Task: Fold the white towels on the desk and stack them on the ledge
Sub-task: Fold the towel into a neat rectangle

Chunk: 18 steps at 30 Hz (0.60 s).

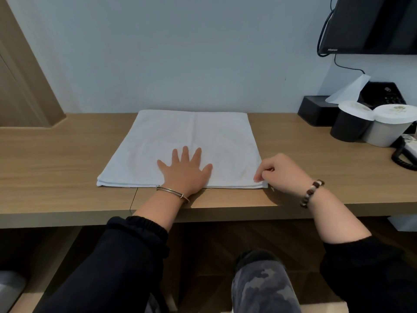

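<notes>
A white towel point(194, 134) lies folded flat in a rough square on the wooden desk point(67, 154), its far edge near the wall. My left hand point(186, 170) presses flat on the towel's near middle with fingers spread. My right hand point(282, 171) has curled fingers and pinches the towel's near right corner at the desk surface.
At the right stand a black cup point(349, 125) and a white cup point(388, 127), both with paper lids, a black tissue box point(316, 109), and a phone with a coiled cord point(404, 154). A monitor point(372, 26) hangs at the upper right.
</notes>
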Tool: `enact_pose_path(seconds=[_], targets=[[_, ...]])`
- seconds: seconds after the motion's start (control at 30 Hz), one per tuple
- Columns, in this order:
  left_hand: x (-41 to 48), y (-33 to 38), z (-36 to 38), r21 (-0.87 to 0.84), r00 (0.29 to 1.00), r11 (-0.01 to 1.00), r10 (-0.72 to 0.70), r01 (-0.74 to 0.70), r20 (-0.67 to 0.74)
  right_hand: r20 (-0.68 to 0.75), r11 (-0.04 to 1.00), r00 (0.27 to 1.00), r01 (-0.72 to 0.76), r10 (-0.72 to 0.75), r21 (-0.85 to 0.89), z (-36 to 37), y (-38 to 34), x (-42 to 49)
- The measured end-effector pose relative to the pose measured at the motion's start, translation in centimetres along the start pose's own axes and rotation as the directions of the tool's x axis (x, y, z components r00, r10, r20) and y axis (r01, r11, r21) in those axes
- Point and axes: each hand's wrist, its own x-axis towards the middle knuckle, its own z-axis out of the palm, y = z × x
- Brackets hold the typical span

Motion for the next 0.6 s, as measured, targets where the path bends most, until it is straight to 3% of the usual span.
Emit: enact_pose_path(seconds=[0.13,0.33,0.6], targets=[[-0.2,0.1,-0.1,0.026,1.0,1.0,0.009,-0.01,0.01,-0.197,0.977,0.966,-0.139,0.17,0.159,-0.1,0.9,1.9],[-0.2,-0.1,-0.1,0.033,1.0,0.999,0.021,-0.022,0.018,-0.117,0.963,0.956,-0.265,0.268,0.042,0.4,1.1,4.7],[-0.1,0.0,0.0,0.027,1.0,0.999,0.017,-0.018,0.01,-0.045,0.946,0.95,-0.311,0.308,-0.093,0.5,0.1,5.7]])
